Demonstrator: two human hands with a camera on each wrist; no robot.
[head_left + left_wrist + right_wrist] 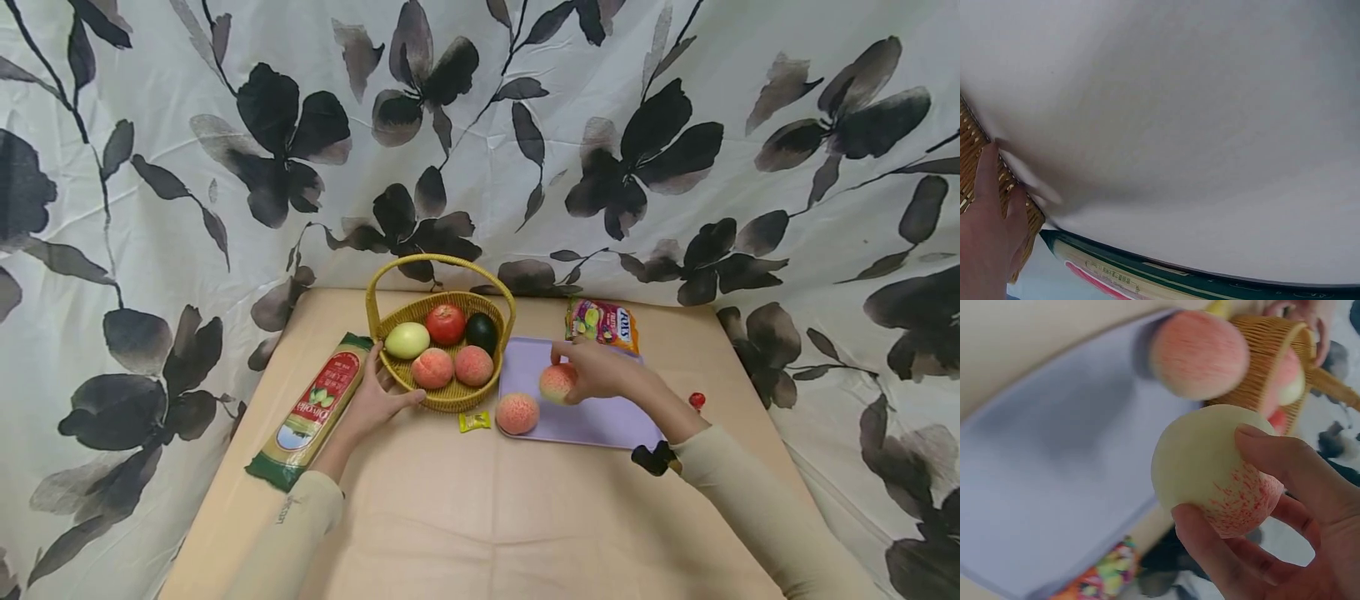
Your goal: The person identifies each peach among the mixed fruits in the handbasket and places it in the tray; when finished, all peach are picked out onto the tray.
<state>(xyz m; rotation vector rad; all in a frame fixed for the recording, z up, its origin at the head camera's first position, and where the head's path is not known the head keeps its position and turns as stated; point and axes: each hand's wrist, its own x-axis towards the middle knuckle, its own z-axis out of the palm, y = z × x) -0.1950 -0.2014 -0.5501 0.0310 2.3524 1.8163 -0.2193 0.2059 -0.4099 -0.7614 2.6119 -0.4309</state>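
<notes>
My right hand [600, 371] pinches a pale peach with red speckles [1216, 469] between thumb and fingers, over the lilac tray [592, 425]. Another peach [517, 413] sits at the tray's left end, beside the basket. My left hand [375, 404] rests against the outer left side of the yellow wicker basket [450, 403], its fingers stretched along the woven wall and its thumb towards the front. Inside the basket lie two peaches [432, 367], a red tomato-like fruit [446, 324], a pale yellow-green fruit [407, 340] and a dark oval one [482, 333].
A long green-and-red Olivoila package [318, 408] lies just left of my left hand. A small yellow wrapped candy [474, 422] is in front of the basket. Behind the tray stands a colourful candy bag [602, 323]; a small red item [697, 401] lies right of it.
</notes>
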